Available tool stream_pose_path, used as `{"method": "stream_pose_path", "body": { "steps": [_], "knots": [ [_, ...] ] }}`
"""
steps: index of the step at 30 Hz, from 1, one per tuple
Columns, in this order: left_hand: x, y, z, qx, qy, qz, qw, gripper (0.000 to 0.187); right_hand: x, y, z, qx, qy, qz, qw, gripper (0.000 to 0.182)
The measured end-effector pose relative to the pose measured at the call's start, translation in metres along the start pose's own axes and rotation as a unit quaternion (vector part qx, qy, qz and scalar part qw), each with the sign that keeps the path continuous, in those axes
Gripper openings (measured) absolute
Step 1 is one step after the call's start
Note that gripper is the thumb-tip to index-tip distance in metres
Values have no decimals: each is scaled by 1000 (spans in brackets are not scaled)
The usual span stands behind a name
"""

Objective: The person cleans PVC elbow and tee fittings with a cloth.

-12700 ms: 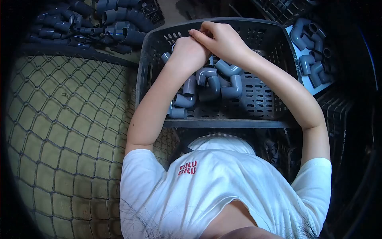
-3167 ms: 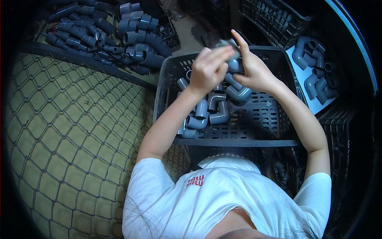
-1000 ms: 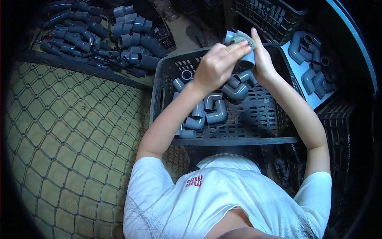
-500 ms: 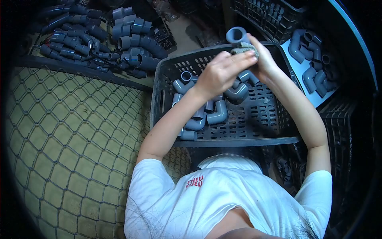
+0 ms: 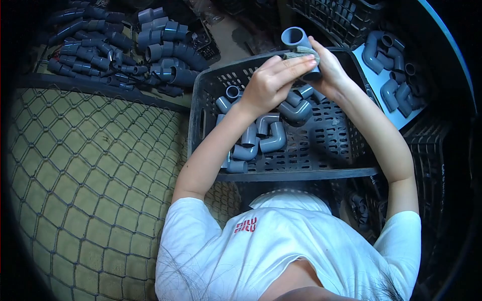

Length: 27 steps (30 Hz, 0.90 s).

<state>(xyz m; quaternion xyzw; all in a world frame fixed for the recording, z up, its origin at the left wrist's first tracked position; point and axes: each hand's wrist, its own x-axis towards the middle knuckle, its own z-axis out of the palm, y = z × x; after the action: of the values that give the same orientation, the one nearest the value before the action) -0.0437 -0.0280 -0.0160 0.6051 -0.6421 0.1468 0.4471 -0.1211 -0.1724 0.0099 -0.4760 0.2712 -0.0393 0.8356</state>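
Note:
A grey plastic pipe elbow (image 5: 295, 37) is held above the far rim of a black crate, its round mouth facing up. My right hand (image 5: 331, 70) grips the elbow from the right side. My left hand (image 5: 273, 83) is closed on a greenish-grey cloth (image 5: 303, 51), pressing it against the elbow just below the mouth. The fitting's lower end shows only partly between the hands. Below them, several similar grey elbows (image 5: 296, 111) lie in the black slotted crate (image 5: 281, 175), mostly toward its left and middle.
To the right, more elbows (image 5: 374, 52) rest on a white board (image 5: 399, 120). Piles of grey fittings (image 5: 90, 55) stand at the upper left, behind a dark rail. A wire-mesh panel (image 5: 95, 190) fills the left side. Another black crate (image 5: 341, 22) is at the top right.
The elbow has shifted slightly up and left, and its mouth is tilted differently. My left hand and the cloth have moved a little along it. The view has shifted slightly.

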Motion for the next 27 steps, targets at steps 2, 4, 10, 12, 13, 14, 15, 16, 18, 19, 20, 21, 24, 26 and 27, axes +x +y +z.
{"method": "stream_pose_path", "body": {
  "steps": [2,4,10,12,13,14,15,16,18,19,20,21,24,26,27],
  "knots": [
    [-4,-4,-2,9,26,-4,1000,45,-3,-3,0,46,5,-37,998,44],
    [-11,-5,-2,19,24,-22,999,45,3,-4,-7,79,4,-68,995,43],
    [4,7,-1,24,22,34,999,47,-10,5,10,34,28,-15,999,46],
    [-2,-1,-6,57,-4,14,998,47,-10,5,12,8,13,-7,1000,51],
    [-3,-4,-7,64,11,24,998,47,-5,6,9,0,-5,-6,1000,54],
    [-6,-5,-9,66,12,22,997,47,-5,7,9,-2,-8,-5,1000,54],
    [-6,-4,-12,105,0,27,994,48,-11,3,13,-23,9,-11,1000,54],
    [-6,-3,-14,142,-13,31,989,48,-15,0,16,-44,26,-17,999,55],
    [-1,-1,-15,154,15,46,987,48,-15,2,16,-54,27,-15,998,56],
    [1,-1,-15,165,43,63,983,49,-8,6,11,-49,16,-10,999,56],
    [1,-3,-16,164,42,65,983,49,-4,9,8,-44,6,-5,999,56],
    [-1,-7,-19,182,24,78,980,49,-9,6,12,-52,23,-5,998,57],
    [-7,-8,-17,204,28,86,975,46,-4,2,7,-34,17,-18,999,56],
    [-5,-4,-14,208,51,80,973,43,-6,5,8,-40,15,-22,999,56],
    [3,3,-11,196,72,63,976,37,-7,7,10,-44,13,-27,999,56]
  ]
}}
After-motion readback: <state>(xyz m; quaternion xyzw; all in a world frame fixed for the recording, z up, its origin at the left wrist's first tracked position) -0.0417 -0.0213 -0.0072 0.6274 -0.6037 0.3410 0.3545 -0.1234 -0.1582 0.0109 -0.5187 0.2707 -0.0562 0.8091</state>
